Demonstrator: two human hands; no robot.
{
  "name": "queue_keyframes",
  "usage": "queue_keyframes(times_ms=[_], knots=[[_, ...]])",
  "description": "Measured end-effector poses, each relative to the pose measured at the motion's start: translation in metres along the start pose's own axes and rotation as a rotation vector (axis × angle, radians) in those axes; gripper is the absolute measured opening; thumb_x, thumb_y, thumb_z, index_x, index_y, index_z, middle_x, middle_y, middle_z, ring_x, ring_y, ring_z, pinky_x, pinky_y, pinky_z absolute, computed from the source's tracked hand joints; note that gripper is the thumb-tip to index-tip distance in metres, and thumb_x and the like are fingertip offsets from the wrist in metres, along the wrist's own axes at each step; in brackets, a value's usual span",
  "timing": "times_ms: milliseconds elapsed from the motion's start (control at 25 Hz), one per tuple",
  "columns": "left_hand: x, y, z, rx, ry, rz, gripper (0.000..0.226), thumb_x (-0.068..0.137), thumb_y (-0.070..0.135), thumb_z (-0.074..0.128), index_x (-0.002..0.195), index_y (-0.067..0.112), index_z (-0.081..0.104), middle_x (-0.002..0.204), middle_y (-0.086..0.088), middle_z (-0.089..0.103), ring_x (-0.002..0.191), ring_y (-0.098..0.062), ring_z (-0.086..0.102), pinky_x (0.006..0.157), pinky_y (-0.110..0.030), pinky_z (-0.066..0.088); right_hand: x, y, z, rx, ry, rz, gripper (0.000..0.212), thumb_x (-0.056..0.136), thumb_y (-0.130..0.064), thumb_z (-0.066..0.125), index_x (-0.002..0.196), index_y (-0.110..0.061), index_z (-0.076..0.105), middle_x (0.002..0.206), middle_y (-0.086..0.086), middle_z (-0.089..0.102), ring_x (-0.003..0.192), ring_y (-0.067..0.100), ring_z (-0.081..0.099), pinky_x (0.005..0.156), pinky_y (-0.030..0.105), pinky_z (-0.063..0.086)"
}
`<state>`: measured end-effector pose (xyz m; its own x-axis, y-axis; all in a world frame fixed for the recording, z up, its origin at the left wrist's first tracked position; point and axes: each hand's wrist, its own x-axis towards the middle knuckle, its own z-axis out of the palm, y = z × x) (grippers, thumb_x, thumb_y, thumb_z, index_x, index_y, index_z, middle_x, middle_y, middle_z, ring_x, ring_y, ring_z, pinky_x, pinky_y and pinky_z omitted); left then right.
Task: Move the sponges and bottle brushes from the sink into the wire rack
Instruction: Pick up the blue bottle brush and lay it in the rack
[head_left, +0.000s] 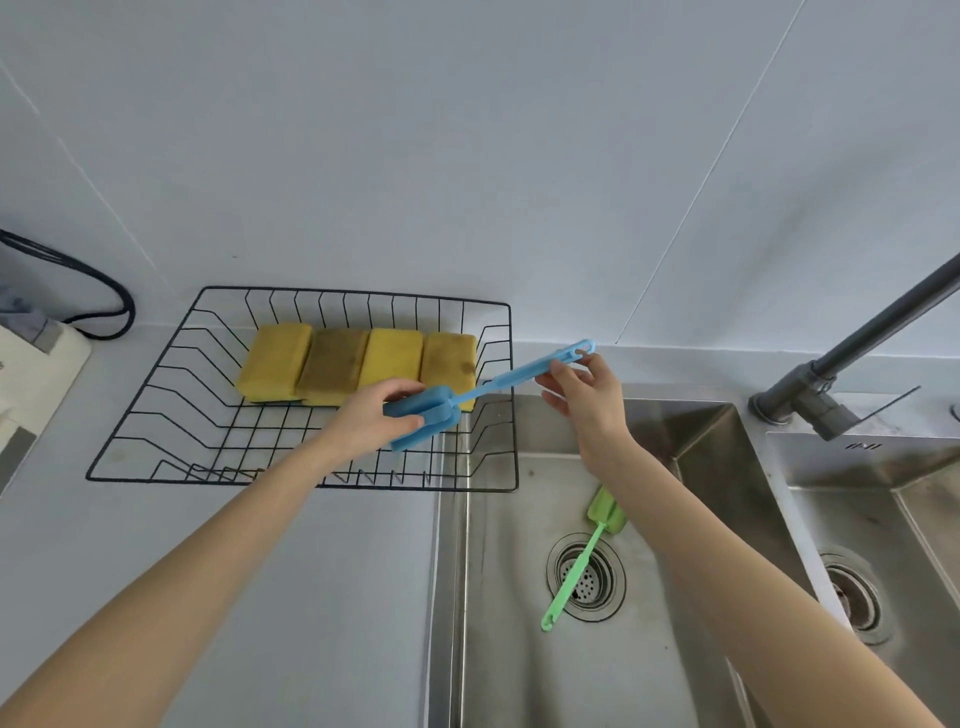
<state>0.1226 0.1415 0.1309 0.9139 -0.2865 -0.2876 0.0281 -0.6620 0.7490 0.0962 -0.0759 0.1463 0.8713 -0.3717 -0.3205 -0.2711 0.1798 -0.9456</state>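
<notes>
A blue bottle brush (524, 375) hangs over the right end of the black wire rack (156, 415). My left hand (376, 413) grips its blue sponge head, and my right hand (584, 392) pinches the handle near its loop end. Several yellow sponges (358, 364) lie side by side in a row at the back of the rack. A green bottle brush (584, 558) lies in the left sink basin (519, 649), its handle across the drain and its head partly hidden under my right forearm.
A grey faucet (852, 353) rises at the right between the two basins. A second basin (883, 545) lies at the far right. A black cable (93, 291) and a white board (31, 374) sit at the left on the countertop.
</notes>
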Motion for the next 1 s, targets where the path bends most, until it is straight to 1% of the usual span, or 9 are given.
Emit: queue_keyframes(times_ms=[280, 440, 520, 600, 680, 760, 920, 1000], knots=[[0.016, -0.008, 0.008, 0.123, 0.038, 0.020, 0.043, 0.082, 0.011, 0.064, 0.123, 0.010, 0.053, 0.126, -0.008, 0.052, 0.120, -0.022, 0.046, 0.091, -0.023, 0.032, 0.019, 0.019, 0.000, 0.010, 0.034, 0.067, 0.011, 0.094, -0.009, 0.050, 0.105, -0.010, 0.051, 0.086, 0.000, 0.061, 0.079, 0.007, 0.063, 0.073, 0.021, 0.053], [0.018, -0.011, 0.013, 0.188, 0.060, 0.020, 0.044, 0.079, 0.014, 0.068, 0.121, 0.011, 0.053, 0.124, -0.010, 0.053, 0.115, -0.023, 0.049, 0.093, -0.026, 0.037, 0.019, 0.024, -0.001, -0.018, 0.041, 0.075, 0.010, 0.094, -0.011, 0.051, 0.103, -0.010, 0.051, 0.085, -0.002, 0.062, 0.082, 0.010, 0.064, 0.076, 0.022, 0.053], [0.017, -0.010, 0.014, 0.173, 0.063, 0.003, 0.045, 0.079, 0.013, 0.068, 0.121, 0.011, 0.052, 0.125, -0.011, 0.052, 0.116, -0.023, 0.050, 0.094, -0.027, 0.037, 0.016, 0.023, 0.000, -0.029, 0.052, 0.074, 0.011, 0.093, -0.011, 0.051, 0.104, -0.010, 0.050, 0.090, 0.002, 0.062, 0.087, 0.014, 0.063, 0.075, 0.022, 0.053], [0.014, -0.008, 0.013, 0.170, 0.044, 0.000, 0.049, 0.079, 0.014, 0.068, 0.125, 0.010, 0.049, 0.128, -0.011, 0.050, 0.119, -0.023, 0.048, 0.096, -0.027, 0.037, 0.013, 0.021, 0.000, -0.045, 0.059, 0.078, 0.017, 0.093, -0.011, 0.052, 0.110, -0.009, 0.050, 0.098, 0.005, 0.061, 0.089, 0.016, 0.063, 0.076, 0.023, 0.054], [0.011, -0.006, 0.012, 0.184, 0.010, -0.002, 0.058, 0.080, 0.015, 0.068, 0.131, 0.010, 0.043, 0.134, -0.010, 0.047, 0.123, -0.023, 0.046, 0.102, -0.030, 0.036, 0.007, 0.019, -0.001, -0.057, 0.067, 0.093, 0.030, 0.092, -0.012, 0.053, 0.121, -0.008, 0.047, 0.102, 0.005, 0.060, 0.091, 0.016, 0.062, 0.080, 0.026, 0.055], [0.006, -0.003, 0.011, 0.193, -0.012, -0.003, 0.062, 0.081, 0.018, 0.066, 0.136, 0.011, 0.037, 0.139, -0.009, 0.043, 0.127, -0.023, 0.042, 0.105, -0.032, 0.034, 0.000, 0.017, -0.003, -0.061, 0.084, 0.098, 0.038, 0.093, -0.013, 0.053, 0.129, -0.012, 0.042, 0.108, 0.004, 0.058, 0.094, 0.015, 0.061, 0.083, 0.028, 0.053], [-0.007, 0.010, 0.007, 0.191, 0.033, -0.002, 0.063, 0.085, 0.021, 0.062, 0.140, 0.012, 0.031, 0.147, -0.006, 0.036, 0.135, -0.022, 0.035, 0.108, -0.034, 0.032, -0.018, 0.015, -0.013, -0.109, 0.091, 0.083, 0.045, 0.092, -0.015, 0.052, 0.135, -0.015, 0.038, 0.115, 0.003, 0.056, 0.096, 0.015, 0.058, 0.093, 0.032, 0.050], [-0.016, 0.018, 0.004, 0.193, 0.051, 0.017, 0.065, 0.085, 0.022, 0.061, 0.141, 0.012, 0.029, 0.149, -0.006, 0.033, 0.137, -0.022, 0.033, 0.109, -0.036, 0.030, -0.028, 0.013, -0.020, -0.166, 0.073, 0.064, 0.047, 0.092, -0.019, 0.053, 0.136, -0.016, 0.038, 0.122, 0.005, 0.057, 0.104, 0.016, 0.056, 0.099, 0.035, 0.046]])
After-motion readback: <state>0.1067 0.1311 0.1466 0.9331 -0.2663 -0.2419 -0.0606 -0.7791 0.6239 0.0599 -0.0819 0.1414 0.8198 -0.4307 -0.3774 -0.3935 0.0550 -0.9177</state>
